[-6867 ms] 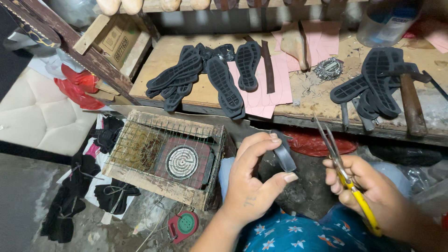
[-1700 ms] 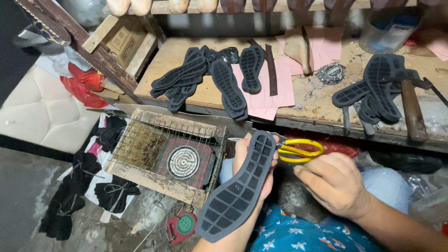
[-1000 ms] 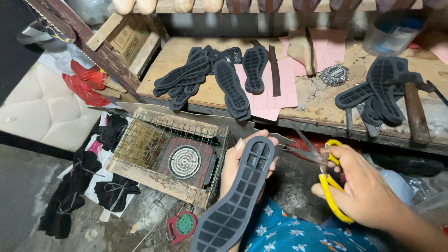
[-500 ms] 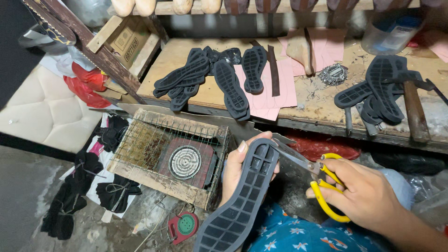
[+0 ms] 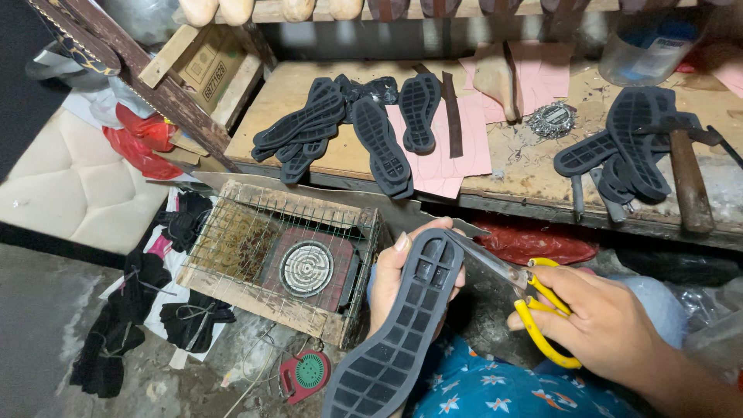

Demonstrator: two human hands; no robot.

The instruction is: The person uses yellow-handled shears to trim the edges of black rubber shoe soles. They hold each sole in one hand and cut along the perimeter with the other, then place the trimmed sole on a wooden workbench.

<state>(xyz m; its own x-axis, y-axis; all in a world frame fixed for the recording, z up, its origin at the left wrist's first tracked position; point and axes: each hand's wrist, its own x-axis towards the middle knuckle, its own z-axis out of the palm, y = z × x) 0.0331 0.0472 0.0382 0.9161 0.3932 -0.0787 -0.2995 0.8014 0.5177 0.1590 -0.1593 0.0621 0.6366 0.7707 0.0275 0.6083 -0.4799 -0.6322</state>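
My left hand (image 5: 391,275) grips a dark grey rubber shoe sole (image 5: 398,329), tread side up, heel end pointing away from me. My right hand (image 5: 607,325) holds yellow-handled scissors (image 5: 518,286) with fingers through the loops. The scissor blades meet the right edge of the sole near its heel end. Both hands are low in the view, over my lap in blue patterned cloth (image 5: 495,387).
A wooden workbench (image 5: 279,108) carries several black soles (image 5: 379,143), pink paper patterns (image 5: 457,151), another pile of soles (image 5: 631,147) and a hammer (image 5: 689,182). A wire-caged electric coil heater (image 5: 290,259) stands on the floor at left, beside black scraps (image 5: 147,302).
The scissors have moved up along the sole's right edge toward the heel end. The sole stays held in my left hand, shifted slightly.
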